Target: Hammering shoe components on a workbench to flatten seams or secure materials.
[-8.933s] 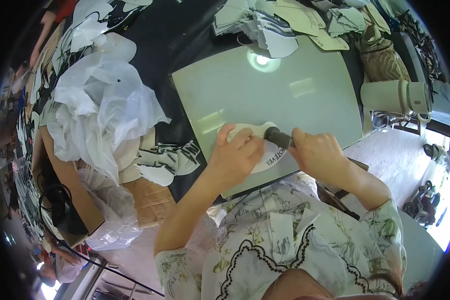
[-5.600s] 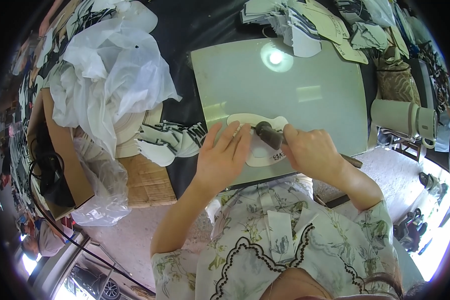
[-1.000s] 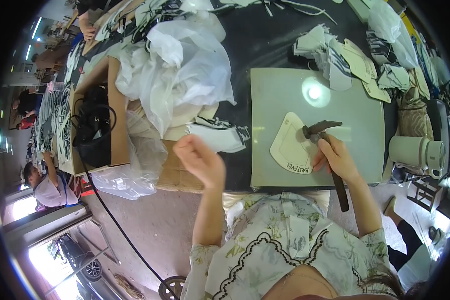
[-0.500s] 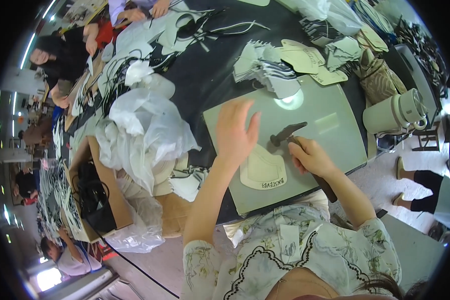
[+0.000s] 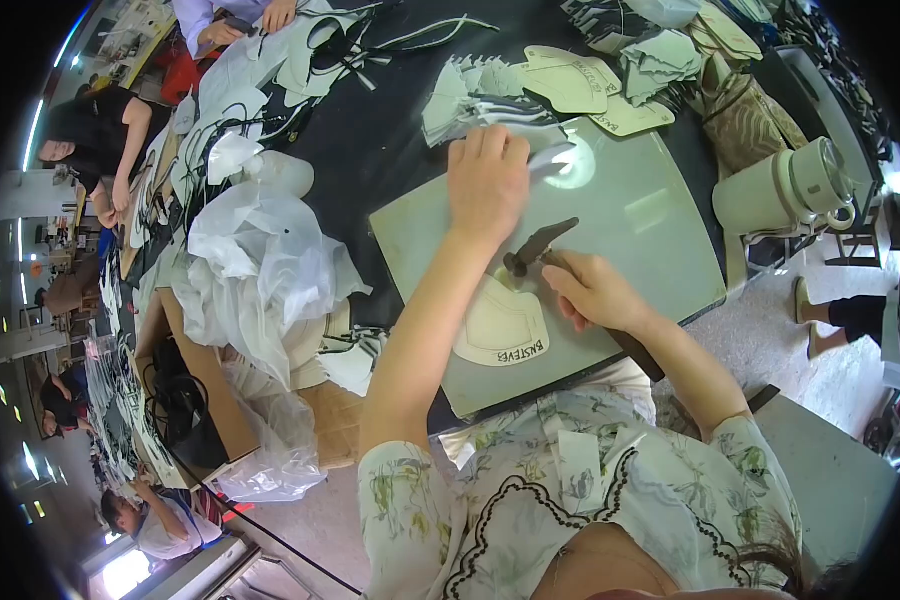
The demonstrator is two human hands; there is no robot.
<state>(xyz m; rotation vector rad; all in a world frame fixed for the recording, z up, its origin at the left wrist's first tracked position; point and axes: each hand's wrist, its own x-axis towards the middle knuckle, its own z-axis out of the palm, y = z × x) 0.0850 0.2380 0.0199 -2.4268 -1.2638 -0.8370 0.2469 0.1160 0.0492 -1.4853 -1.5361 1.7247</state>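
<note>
My right hand [image 5: 595, 290] grips a hammer [image 5: 638, 355] by its dark handle; the head hovers over the board, pointing away from me. Below the hammer, a cream cardboard template [image 5: 500, 325] with handwriting lies on the smooth grey-green board [image 5: 650, 270]. My left hand [image 5: 488, 185] has its fingers curled at the near edge of a stack of pale, dark-edged cut pieces [image 5: 470, 95]. A grey-white cut piece [image 5: 552, 155] shows beside those fingers and seems to be gripped, though its held edge is hidden under my hand.
More cream templates [image 5: 570, 80] lie behind the board, and a pale lidded flask [image 5: 770, 195] stands at its right. Crumpled plastic bags [image 5: 260, 250] and a cardboard box [image 5: 215, 400] with black items sit at left. Co-workers are at the far left; another person's legs [image 5: 850, 320] show at right.
My left hand has moved from open above the board to the stack, its fingers now curled there. The hammer stays in my right hand. The view has shifted slightly.
</note>
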